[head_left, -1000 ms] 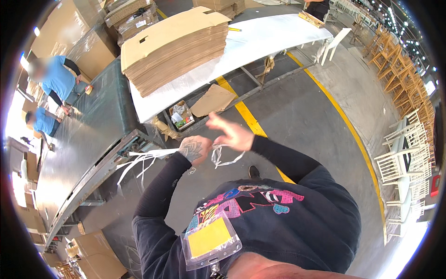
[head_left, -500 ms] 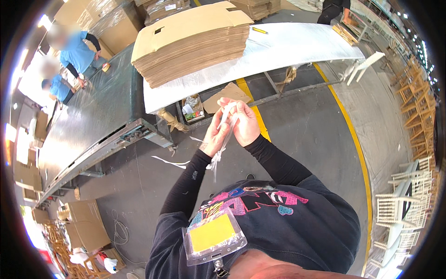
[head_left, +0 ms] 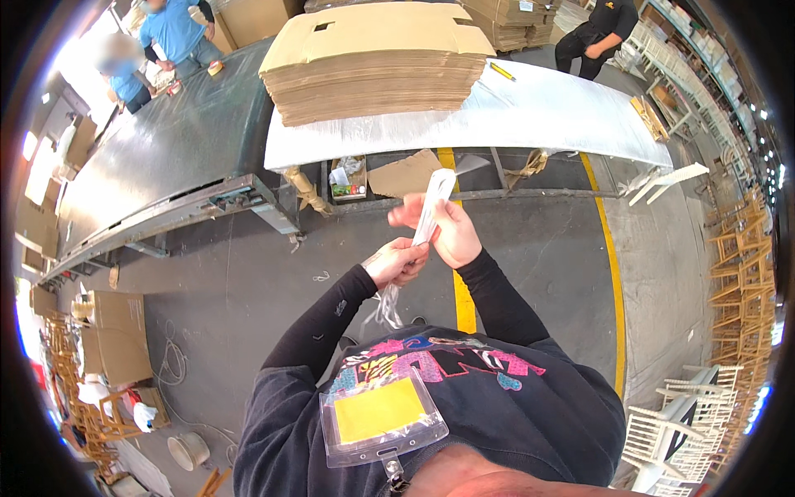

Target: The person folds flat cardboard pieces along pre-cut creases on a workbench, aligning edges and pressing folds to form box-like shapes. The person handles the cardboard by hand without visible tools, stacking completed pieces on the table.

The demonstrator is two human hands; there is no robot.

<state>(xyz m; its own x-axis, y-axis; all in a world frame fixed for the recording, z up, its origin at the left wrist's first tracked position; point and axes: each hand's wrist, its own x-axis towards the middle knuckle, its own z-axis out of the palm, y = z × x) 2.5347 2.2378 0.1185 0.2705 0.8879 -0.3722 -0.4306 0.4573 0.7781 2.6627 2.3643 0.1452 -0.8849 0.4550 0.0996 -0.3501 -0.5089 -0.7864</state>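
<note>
Head view: I see a person standing on a grey floor, arms forward, both hands at a bundle of white strips.
Strips: upright and leaning right, between the chest and the white-covered table.
Left hand: closed around the bundle's lower part.
Right hand: thumb against the upper part, fingers partly spread and blurred — how firmly it grips, I cannot tell.
Bundling: seemingly well along; the upper length is folded into a flat loop, while loose ends dangle below the left hand, ungathered.
Cardboard: a tall stack of flat sheets rests on the table, a yellow pen just beside it.
Shirt: dark, with big patchwork lettering in pink, blue and yellow.
Badge: a clear holder with a yellow card — no writing I can read.
Left sleeve: black, small pale marks, illegible.
</note>
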